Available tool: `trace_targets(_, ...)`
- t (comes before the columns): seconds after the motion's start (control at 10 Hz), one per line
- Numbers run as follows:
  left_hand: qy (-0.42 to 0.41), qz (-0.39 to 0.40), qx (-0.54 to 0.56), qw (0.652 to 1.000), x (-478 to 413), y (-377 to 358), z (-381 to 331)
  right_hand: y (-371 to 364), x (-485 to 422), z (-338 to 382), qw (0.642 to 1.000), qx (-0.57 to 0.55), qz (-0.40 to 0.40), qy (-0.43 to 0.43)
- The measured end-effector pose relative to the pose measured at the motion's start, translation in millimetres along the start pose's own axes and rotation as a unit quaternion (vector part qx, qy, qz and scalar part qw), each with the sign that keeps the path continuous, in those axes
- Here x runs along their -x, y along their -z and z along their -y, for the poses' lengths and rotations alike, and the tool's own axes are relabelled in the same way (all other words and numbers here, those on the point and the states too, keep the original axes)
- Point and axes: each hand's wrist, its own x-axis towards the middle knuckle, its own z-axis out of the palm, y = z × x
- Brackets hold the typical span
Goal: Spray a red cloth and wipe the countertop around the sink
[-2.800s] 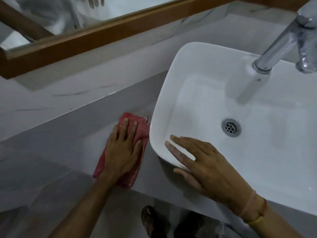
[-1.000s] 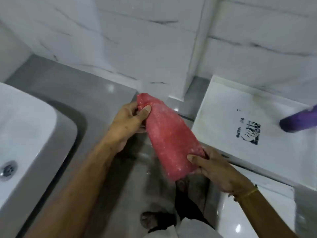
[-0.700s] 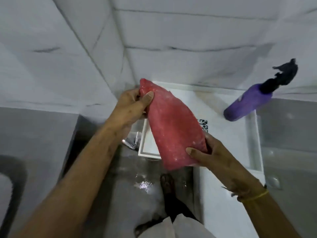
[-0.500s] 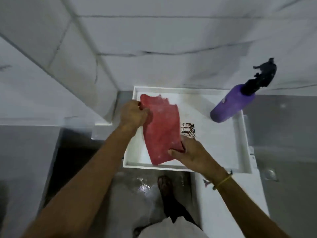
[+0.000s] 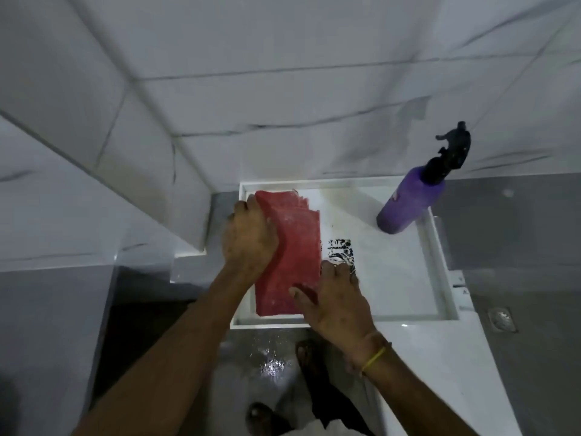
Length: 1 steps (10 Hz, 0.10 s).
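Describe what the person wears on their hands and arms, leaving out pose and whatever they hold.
Both forearms are bare, with no sleeves in view and no gloves on the left hand or right hand. The right wrist carries a thin yellow band beside a darker thread-like one. The left wrist shows nothing worn.

The cloth (image 5: 287,253) lies in the tray's (image 5: 440,253) left half, the spray bottle (image 5: 408,206) standing in its far right corner.

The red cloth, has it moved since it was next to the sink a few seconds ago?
Yes. The red cloth has gone from the countertop beside the sink to the white tray, left of the purple spray bottle.
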Motion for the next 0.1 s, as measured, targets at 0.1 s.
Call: trace_targets(0.1,-0.073,-0.008,-0.049,0.996,12.6,16.6,-2.2,16.8,5.6,19.2,0.996,0.04,-0.078,0.019)
